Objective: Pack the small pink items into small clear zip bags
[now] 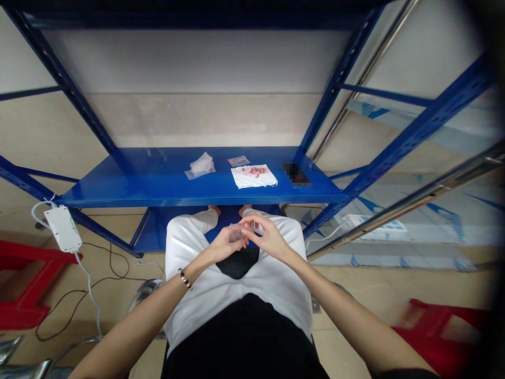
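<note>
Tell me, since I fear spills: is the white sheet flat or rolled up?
Flat: the white sheet lies spread on the blue shelf, small pink pieces on top.

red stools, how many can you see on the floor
2. One red stool is at the left edge, and a second red stool is at the lower right. Both show only in part; others may be hidden or out of view.

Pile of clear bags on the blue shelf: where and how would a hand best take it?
Probably a pinch on the near-left corner, from the front left. The pile of clear bags lies thin, flat and loosely fanned, and that corner juts out over the blue shelf.
</note>
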